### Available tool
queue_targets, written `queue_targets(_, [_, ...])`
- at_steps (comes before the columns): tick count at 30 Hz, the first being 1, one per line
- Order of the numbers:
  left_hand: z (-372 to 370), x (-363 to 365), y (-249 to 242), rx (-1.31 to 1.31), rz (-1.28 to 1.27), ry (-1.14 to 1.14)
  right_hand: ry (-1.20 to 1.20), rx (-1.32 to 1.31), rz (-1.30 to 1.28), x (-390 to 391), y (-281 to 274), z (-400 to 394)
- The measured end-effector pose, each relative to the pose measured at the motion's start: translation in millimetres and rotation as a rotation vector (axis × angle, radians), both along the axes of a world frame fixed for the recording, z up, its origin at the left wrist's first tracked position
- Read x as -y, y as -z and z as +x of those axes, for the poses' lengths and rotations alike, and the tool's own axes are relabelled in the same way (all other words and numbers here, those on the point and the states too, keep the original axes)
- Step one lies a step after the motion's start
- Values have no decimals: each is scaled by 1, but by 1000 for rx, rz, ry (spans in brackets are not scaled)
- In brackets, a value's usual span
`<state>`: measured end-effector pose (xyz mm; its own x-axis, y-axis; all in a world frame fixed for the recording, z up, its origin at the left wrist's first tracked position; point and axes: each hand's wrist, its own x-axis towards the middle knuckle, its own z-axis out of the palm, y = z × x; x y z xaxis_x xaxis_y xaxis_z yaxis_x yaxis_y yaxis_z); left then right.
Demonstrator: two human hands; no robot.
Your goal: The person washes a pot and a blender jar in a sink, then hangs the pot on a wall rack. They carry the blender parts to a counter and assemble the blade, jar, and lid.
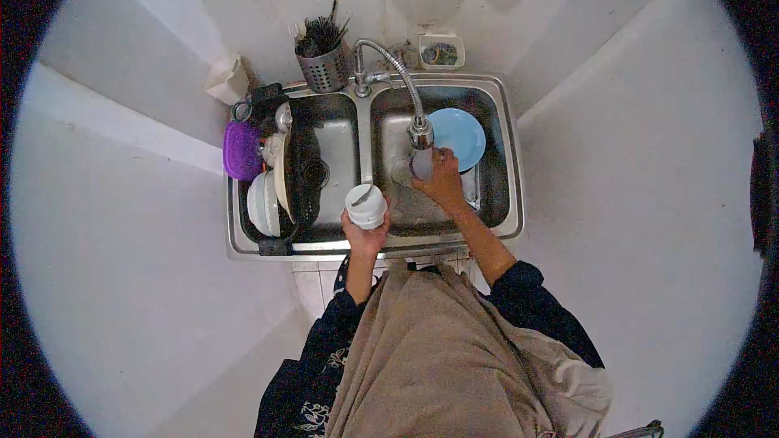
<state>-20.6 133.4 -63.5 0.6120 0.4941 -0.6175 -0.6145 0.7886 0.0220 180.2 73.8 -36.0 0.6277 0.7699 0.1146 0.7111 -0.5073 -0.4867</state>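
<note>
My left hand (367,237) is closed round a small white tub (369,209), held over the near edge of the sink by the divider. A short grey strip, perhaps a utensil, lies across its top. Beneath the faucet head (421,134), in the right basin, my right hand (442,183) grips a small pale purple cup (422,164); its far side is hidden by my fingers. Just beyond that hand, a light blue plate (461,139) leans in the same basin.
A dish rack (274,247) at the left basin bears white bowls (264,204) and a purple container (241,151). Behind the sink stand a perforated metal cutlery holder (324,70) and a white soap dish (442,50). White walls flank both sides.
</note>
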Motion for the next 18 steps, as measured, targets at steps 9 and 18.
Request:
queue_targets(9, [-1, -1, -12, 58, 76, 62, -19, 0, -77, 1, 14, 4])
queue_targets(18, [7, -2, -25, 8, 57, 71, -12, -10, 18, 0, -5, -1])
